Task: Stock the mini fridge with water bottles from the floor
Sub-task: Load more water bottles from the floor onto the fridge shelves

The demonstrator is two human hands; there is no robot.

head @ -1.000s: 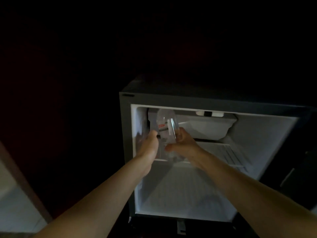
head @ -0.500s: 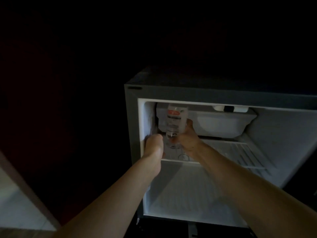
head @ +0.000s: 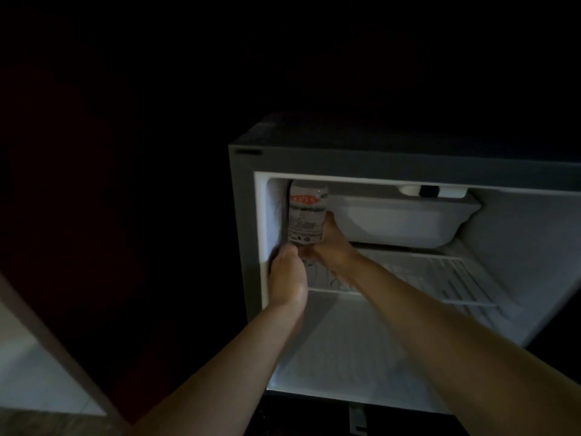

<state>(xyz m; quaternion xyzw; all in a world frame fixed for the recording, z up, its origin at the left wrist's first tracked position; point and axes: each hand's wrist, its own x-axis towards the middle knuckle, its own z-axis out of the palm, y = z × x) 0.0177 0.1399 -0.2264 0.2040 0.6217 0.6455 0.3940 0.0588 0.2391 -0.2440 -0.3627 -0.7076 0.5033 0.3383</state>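
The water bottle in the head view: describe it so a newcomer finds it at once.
Find the open mini fridge, then its upper left corner above the wire shelf. The water bottle stands there beside the white freezer box, right hand on it. Only it is clear and has a red-banded label.

Room very dark; black above, dim reddish wall left; pale floor bottom left.

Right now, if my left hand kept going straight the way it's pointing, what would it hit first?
Most likely the water bottle just ahead of the left hand. The fridge's left inner wall is close beside it, and depth is hard to judge in this dim view.
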